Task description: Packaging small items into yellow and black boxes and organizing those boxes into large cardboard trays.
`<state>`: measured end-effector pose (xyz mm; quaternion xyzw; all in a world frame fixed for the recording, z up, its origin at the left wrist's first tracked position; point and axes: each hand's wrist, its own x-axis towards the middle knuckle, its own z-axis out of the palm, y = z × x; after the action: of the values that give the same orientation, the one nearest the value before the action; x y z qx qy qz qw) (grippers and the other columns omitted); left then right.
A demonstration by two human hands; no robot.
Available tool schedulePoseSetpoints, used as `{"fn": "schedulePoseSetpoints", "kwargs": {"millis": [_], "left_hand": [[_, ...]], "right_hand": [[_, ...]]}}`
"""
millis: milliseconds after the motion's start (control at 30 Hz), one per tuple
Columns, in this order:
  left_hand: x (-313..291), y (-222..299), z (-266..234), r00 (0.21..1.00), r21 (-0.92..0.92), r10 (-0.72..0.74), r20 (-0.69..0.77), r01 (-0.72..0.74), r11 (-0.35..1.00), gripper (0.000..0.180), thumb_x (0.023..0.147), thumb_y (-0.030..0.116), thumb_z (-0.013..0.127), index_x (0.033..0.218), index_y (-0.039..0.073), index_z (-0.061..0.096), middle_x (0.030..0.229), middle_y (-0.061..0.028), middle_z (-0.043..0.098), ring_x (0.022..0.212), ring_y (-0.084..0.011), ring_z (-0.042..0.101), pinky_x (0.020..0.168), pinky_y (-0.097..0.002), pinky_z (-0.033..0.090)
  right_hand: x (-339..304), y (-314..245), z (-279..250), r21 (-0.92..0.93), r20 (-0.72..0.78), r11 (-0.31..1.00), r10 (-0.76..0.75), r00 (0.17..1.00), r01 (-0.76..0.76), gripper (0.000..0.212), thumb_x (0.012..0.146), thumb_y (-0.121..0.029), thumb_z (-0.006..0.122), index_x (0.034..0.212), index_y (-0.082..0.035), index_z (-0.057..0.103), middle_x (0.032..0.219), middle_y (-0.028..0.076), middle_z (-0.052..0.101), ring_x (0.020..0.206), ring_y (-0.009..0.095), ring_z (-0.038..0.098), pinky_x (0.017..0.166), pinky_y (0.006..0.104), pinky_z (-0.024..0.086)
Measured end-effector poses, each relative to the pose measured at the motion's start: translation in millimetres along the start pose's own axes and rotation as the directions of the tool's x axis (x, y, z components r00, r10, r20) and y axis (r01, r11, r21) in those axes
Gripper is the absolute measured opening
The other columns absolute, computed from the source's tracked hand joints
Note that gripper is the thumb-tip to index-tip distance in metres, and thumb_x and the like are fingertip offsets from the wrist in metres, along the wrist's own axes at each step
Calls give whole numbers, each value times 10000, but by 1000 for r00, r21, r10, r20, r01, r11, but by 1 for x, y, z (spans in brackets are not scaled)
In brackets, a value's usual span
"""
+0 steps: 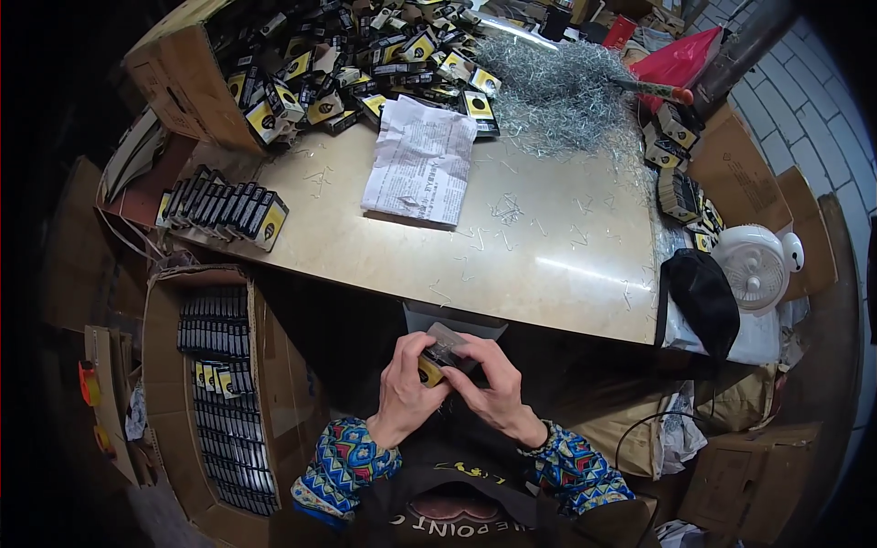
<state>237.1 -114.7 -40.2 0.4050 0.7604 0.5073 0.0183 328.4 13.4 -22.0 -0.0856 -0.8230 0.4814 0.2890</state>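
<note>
Gripping small black-and-yellow box (444, 343) between both hands (406, 379), off near edge of surface (365, 251), apparently mid-adjustment by fingertip, next probably needing steady, gentle two-sided pressure.

Blue sleeves (345, 464) patterned with red, yellow and white geometric shapes gather at the wrists; a black top (416, 484) bears pale lettering (489, 529) and yellow marks (468, 470)

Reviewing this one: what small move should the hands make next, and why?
Probably the right hand should fold down the greyish end of the small box while the left hand steadies it. Both hands hold the box, and that end looks like an open flap, though the fingers hide part of it.
</note>
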Motion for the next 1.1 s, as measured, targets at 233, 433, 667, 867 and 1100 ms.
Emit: {"fn": "schedulePoseSetpoints", "kwargs": {"millis": [233, 433, 667, 867, 1100], "left_hand": [[1, 8, -1, 983, 109, -183, -21, 184, 977, 638, 724, 119, 776, 1247, 48, 417, 1057, -201, 586, 946, -398, 626, 753, -426, 532], [1, 15, 1, 983, 194, -181, 1, 178, 965, 593, 718, 87, 746, 1221, 25, 437, 995, -182, 572, 904, -393, 604, 699, -443, 506], [2, 13, 3, 993, 184, -116, -23, 118, 976, 506, 738, 49, 715, 1174, 22, 459, 921, -166, 545, 857, -383, 588, 655, -459, 484], [-2, 4, 2, 954, 68, -300, 21, 298, 952, 440, 758, 62, 716, 1113, 30, 458, 947, -184, 578, 850, -408, 607, 630, -482, 481], [21, 6, -12, 987, 198, -152, 46, 140, 970, 530, 711, 187, 803, 1121, 47, 497, 1011, -178, 573, 913, -381, 607, 712, -438, 508]], "right_hand": [[0, 1, 7, -31, 60, 998, -53, 997, 55, 327, 842, -4, 705, 1163, 33, 657, 1181, 207, 664, 1023, 228, 686, 843, 278, 549], [5, -22, 10, 249, 38, 867, 437, 899, -432, 214, 863, -25, 701, 1073, 17, 717, 1000, 117, 734, 882, 111, 675, 779, 225, 543], [3, -12, 16, 407, 36, 786, 495, 868, -465, 238, 860, -19, 707, 1095, 17, 709, 963, 107, 738, 884, 105, 668, 786, 235, 544], [3, -14, 27, -222, -49, 958, -198, 979, 183, 214, 795, 59, 687, 1008, 62, 669, 1033, 210, 691, 883, 324, 701, 755, 324, 571], [31, 13, -6, -117, 147, 934, -320, 936, 338, 209, 796, 19, 715, 1001, 27, 677, 1018, 172, 691, 865, 299, 695, 738, 348, 578]]}}
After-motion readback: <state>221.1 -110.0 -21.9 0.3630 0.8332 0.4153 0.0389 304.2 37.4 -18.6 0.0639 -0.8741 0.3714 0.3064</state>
